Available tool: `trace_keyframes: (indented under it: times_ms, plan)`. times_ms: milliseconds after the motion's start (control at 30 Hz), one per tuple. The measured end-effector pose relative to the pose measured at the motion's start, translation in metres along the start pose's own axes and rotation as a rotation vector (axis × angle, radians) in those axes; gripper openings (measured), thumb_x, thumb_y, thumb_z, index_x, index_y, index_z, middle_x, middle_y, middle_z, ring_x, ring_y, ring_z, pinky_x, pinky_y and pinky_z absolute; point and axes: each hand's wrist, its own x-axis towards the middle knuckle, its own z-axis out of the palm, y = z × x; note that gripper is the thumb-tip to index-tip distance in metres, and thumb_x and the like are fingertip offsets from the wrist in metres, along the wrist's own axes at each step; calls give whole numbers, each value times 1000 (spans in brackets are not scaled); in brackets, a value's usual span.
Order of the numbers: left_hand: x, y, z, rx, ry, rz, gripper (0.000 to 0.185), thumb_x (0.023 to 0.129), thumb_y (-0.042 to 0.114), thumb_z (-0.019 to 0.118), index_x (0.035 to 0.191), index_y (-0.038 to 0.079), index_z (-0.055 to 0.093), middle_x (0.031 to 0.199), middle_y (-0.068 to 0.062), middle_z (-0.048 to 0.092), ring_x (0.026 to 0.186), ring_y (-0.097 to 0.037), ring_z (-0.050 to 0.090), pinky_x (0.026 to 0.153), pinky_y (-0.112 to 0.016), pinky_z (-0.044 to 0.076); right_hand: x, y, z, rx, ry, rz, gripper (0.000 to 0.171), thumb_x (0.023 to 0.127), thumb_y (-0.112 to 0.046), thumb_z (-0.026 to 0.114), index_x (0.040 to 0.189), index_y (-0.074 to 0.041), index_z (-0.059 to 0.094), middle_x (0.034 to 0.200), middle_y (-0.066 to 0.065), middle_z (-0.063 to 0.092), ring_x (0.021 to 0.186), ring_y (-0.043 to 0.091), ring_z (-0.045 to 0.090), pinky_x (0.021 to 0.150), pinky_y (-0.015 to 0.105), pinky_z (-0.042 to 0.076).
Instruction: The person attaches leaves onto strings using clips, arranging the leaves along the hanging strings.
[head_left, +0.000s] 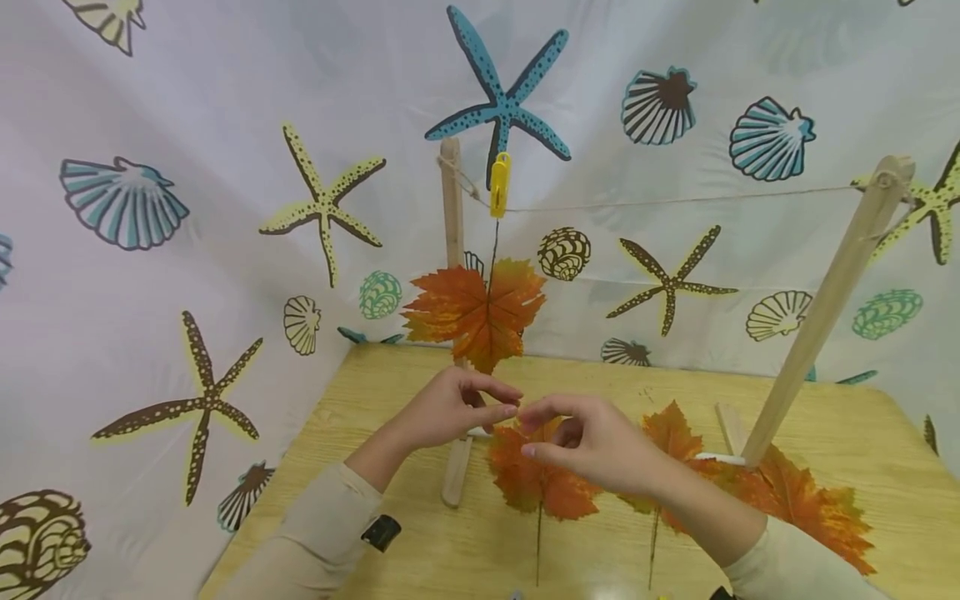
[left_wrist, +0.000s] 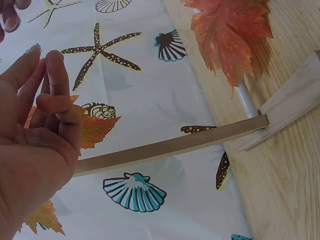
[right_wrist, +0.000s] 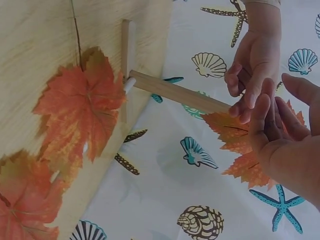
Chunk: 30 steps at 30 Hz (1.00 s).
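Observation:
Above the table my left hand (head_left: pixel 453 408) and right hand (head_left: pixel 592 442) face each other, fingertips close together. Fingers on both are loosely bent, and I see nothing held between them. Behind and above the left hand, an orange artificial maple leaf (head_left: pixel 517 308) hangs by its stem from a yellow clothespin (head_left: pixel 498 187) on a string (head_left: pixel 637 202). Beneath the right hand lies another maple leaf (head_left: pixel 566 492) on the table, partly covered by that hand. In the right wrist view, the left hand (right_wrist: pixel 257 62) is partly behind the right hand (right_wrist: pixel 285 130).
The string runs between a left wooden post (head_left: pixel 452 208) and a right wooden post (head_left: pixel 832 308). More maple leaves (head_left: pixel 806 500) lie by the right post's base, on the wooden table (head_left: pixel 360 400). A curtain (head_left: pixel 225 275) printed with shells and starfish surrounds it.

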Motion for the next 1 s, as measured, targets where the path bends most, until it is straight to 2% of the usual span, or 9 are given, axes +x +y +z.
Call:
trace_keyframes:
  times_ms: [200, 333, 600, 800, 1000]
  plan:
    - [2, -2, 5, -3, -23, 5, 24, 93, 27, 73, 114, 19, 76, 107, -1, 76, 69, -17, 66, 63, -31, 56, -6, 13, 6, -11, -31, -17, 28, 93, -22, 73, 119, -11, 70, 113, 9, 71, 73, 12, 67, 68, 26, 56]
    - [2, -5, 9, -8, -38, 9, 24, 93, 25, 73, 114, 17, 76, 108, -2, 76, 69, -15, 66, 64, -31, 57, -9, 19, 9, -10, -42, -13, 27, 92, -21, 73, 117, -11, 70, 109, 9, 72, 70, 16, 67, 66, 26, 55]
    - [1, -10, 15, -10, -72, 44, 22, 93, 22, 72, 113, 12, 77, 108, -5, 76, 66, -14, 62, 60, -26, 53, -14, 30, 16, -51, -72, -26, 25, 92, -24, 73, 114, -12, 71, 96, 3, 73, 65, 11, 64, 61, 26, 55]
    - [0, -16, 23, -21, -105, 16, 22, 94, 22, 71, 113, 14, 77, 110, -6, 75, 66, -11, 61, 60, -24, 51, -19, 39, 25, -58, -106, -6, 23, 93, -26, 72, 114, -17, 71, 100, 0, 72, 68, 7, 65, 67, 25, 56]
    - [-2, -17, 26, -51, -123, 15, 23, 94, 21, 71, 114, 13, 76, 105, -6, 76, 66, -10, 61, 61, -28, 53, -22, 46, 33, -54, -134, -7, 25, 93, -27, 72, 115, -16, 71, 94, -2, 72, 67, 3, 62, 69, 23, 55]
